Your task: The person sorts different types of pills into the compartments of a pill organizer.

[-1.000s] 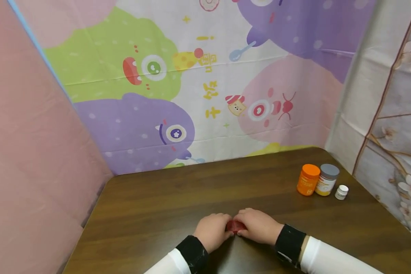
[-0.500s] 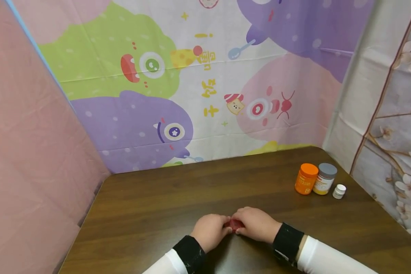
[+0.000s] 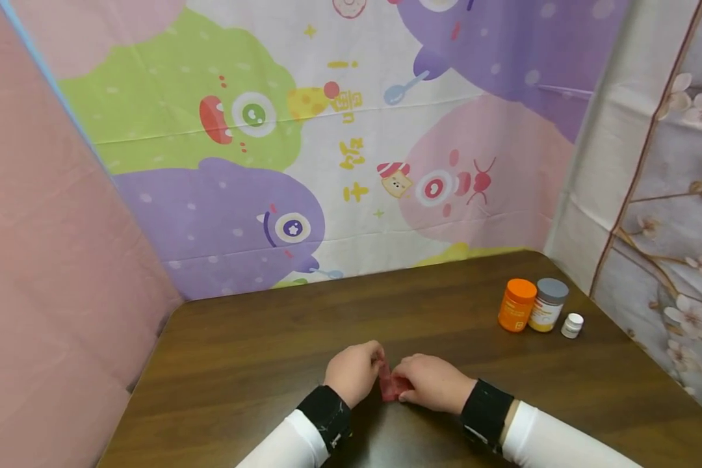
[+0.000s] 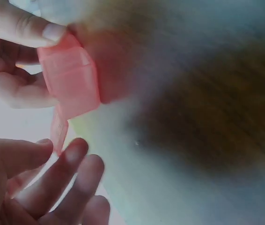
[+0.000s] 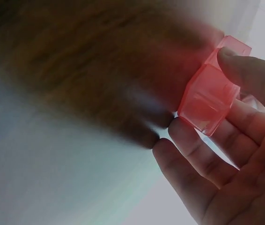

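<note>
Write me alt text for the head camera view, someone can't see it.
A person's left hand pinches the raised lid of a translucent red box while the right hand holds the box, at a brown wooden table. An orange jar, a grey-lidded jar and a small white bottle stand at the right; a cartoon-print cloth hangs behind.

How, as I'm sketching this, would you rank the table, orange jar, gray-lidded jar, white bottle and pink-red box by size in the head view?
1. Table
2. Orange jar and gray-lidded jar: too alike to rank
3. White bottle
Unranked: pink-red box, partly hidden
</note>
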`<move>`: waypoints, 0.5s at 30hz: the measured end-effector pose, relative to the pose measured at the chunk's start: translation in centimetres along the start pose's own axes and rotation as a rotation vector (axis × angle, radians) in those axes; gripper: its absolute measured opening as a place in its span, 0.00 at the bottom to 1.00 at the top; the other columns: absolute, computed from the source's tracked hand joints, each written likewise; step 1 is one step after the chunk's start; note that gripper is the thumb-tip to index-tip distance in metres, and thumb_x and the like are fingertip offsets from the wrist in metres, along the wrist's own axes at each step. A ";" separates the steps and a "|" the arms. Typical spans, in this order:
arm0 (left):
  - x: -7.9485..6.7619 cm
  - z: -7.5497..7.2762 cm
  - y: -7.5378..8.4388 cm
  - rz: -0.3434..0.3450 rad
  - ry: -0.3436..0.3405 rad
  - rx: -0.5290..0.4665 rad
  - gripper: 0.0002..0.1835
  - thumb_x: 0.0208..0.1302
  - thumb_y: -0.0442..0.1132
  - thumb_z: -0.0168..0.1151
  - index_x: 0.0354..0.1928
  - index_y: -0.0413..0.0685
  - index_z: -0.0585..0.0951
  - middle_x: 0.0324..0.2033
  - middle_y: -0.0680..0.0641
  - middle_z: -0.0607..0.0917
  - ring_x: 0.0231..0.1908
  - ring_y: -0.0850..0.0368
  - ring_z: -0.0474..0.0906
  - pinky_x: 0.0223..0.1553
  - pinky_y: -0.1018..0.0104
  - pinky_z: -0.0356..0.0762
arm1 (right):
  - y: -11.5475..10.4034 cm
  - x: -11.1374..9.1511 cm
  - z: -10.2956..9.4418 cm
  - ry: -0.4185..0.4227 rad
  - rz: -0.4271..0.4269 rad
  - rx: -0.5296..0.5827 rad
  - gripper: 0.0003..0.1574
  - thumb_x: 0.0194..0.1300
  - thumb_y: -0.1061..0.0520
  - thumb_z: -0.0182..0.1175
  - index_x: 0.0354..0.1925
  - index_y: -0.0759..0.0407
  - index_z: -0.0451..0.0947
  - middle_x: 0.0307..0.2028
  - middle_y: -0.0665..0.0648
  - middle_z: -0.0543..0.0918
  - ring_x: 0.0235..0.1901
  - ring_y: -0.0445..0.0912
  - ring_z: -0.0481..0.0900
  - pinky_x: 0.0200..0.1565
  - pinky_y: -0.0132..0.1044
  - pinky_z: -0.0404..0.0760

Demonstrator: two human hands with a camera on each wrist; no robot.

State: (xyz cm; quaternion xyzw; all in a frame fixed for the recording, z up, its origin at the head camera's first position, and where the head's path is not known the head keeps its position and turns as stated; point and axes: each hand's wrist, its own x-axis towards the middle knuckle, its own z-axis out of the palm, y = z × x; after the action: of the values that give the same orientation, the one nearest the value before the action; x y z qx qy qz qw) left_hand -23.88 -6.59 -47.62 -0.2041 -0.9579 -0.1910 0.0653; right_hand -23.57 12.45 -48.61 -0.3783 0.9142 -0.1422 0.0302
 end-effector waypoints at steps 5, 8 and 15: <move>-0.4 0.0 0.1 -0.007 -0.097 0.058 0.10 0.66 0.38 0.55 0.38 0.59 0.86 0.33 0.54 0.86 0.33 0.57 0.80 0.31 0.59 0.80 | -0.2 0.0 -0.2 -0.002 -0.004 -0.011 0.13 0.57 0.50 0.70 0.39 0.52 0.82 0.29 0.45 0.76 0.28 0.39 0.69 0.30 0.34 0.71; -0.7 -0.1 0.0 -0.006 -0.149 0.077 0.13 0.67 0.40 0.53 0.41 0.59 0.87 0.41 0.51 0.85 0.40 0.52 0.78 0.39 0.52 0.78 | -0.4 0.0 -0.5 -0.006 -0.002 -0.015 0.13 0.57 0.50 0.69 0.40 0.53 0.82 0.30 0.46 0.77 0.29 0.40 0.69 0.31 0.34 0.72; -0.9 0.3 0.1 -0.013 -0.219 0.094 0.14 0.69 0.44 0.50 0.47 0.59 0.86 0.49 0.49 0.82 0.48 0.47 0.74 0.48 0.45 0.73 | -0.3 -0.2 -0.3 0.004 0.000 -0.002 0.14 0.57 0.51 0.69 0.42 0.53 0.82 0.32 0.47 0.78 0.30 0.40 0.70 0.32 0.34 0.72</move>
State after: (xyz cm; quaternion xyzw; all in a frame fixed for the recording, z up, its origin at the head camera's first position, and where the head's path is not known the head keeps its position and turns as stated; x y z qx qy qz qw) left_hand -23.03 -6.78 -48.03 -0.2142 -0.9685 -0.1227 -0.0314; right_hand -23.32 12.45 -48.29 -0.3780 0.9144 -0.1422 0.0282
